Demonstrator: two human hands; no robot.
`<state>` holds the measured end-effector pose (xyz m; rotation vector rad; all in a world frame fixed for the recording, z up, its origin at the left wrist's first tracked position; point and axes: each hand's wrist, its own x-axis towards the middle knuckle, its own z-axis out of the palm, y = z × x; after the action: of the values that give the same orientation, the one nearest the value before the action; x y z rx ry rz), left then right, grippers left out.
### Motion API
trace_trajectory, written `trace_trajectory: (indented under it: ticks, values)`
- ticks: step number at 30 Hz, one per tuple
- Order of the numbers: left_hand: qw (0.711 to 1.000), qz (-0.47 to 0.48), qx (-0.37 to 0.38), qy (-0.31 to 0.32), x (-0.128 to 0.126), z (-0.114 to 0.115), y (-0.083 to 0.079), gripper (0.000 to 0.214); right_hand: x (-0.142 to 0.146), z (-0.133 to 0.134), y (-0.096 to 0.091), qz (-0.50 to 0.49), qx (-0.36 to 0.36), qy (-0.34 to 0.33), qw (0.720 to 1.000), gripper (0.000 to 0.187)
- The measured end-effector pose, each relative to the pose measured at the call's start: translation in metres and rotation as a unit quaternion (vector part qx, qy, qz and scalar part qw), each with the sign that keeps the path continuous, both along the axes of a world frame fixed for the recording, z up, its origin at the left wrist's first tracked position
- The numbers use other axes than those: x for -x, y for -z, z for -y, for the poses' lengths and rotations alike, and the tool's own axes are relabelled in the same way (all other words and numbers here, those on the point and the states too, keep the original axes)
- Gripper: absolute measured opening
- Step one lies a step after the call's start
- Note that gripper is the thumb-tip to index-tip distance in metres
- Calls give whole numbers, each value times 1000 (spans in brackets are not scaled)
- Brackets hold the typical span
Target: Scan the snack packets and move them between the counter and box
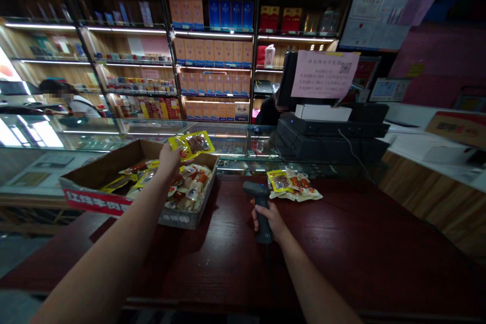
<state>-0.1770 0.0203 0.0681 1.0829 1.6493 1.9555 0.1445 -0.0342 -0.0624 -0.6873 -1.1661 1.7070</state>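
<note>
Over the far side of an open cardboard box (207, 197), my left hand (170, 161) grips a yellow snack packet (195, 144) with a clear window. Inside the box lie several more packets (190, 185), some yellow and some whitish with brown food showing. My right hand (268, 217) is wrapped round the handle of a dark barcode scanner (261, 202), its head pointing left and its cord hanging down. Just beyond the scanner, a small pile of snack packets (298, 185) rests on the dark red counter (341, 253), one yellow packet on top of whitish ones.
Behind the counter is a glass display case (231, 142). A monitor with a pink paper sign (322, 73) stands above a black cash drawer (322, 139) at the right. Lit shelves (212, 50) of boxes line the back. One person (81, 104) is at the far left; another (269, 110) is partly hidden behind the monitor.
</note>
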Motion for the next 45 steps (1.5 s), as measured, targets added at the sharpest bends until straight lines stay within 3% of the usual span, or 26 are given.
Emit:
trace_trajectory:
  ticks: [3,7,11,15,22,30,38,45]
  values:
    - [985,136,-51,94,-63,17,26,27,-1,1,-2,-18,2,6,1000,37]
    - [967,209,-79,119,-132,34,86,25,-4,2,-2,-37,-4,17,999,38]
    - [969,222,-60,93,-151,34,140,20,-5,1,-1,-35,-3,32,999,39]
    - [962,259,-28,77,-145,27,166,18,-2,-2,2,6,4,52,999,38]
    - [963,263,-39,45,-146,22,171,19,1,-1,2,51,2,46,998,41]
    - [964,257,-35,54,-145,22,171,26,0,0,2,53,15,53,997,40]
    - [974,218,-22,61,-141,17,183,28,0,-1,3,53,8,53,997,38]
    - [964,255,-34,65,-144,20,174,28,0,2,0,38,12,50,998,35]
